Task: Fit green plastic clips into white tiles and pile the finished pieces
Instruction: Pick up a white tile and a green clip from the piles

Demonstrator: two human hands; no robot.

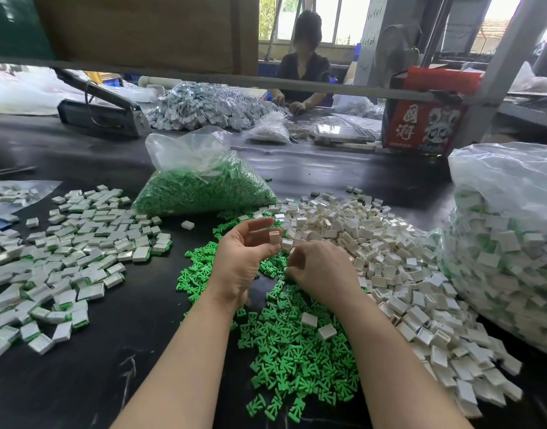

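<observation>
The left hand (245, 258) holds one white tile (274, 237) upright, pinched between thumb and fingertips, palm turned inward. The right hand (320, 270) lies knuckles-up just beside it at three o'clock, fingers curled under over the loose green clips (297, 357); whether it grips a clip cannot be told, since the fingertips are hidden. The tile looks light, rigid and smooth-faced, so a pinch across its narrow edges, leaving the hollow side free, should suit it best; the clips seem small, stiff and thin-legged, likely to skid on the dark worktop (95, 382) and better taken by their broad end. Empty tiles (389, 258) lie heaped from two to four o'clock of the hands, touching the clips' spread. The finished pieces (74, 249), white with green showing at the edges, are strewn at nine o'clock, well apart. At twelve o'clock a clear bag (204, 181) sits open-topped, full of green clips. At three o'clock, far out, a large clear sack (507, 243) bulges with white-and-green pieces.
</observation>
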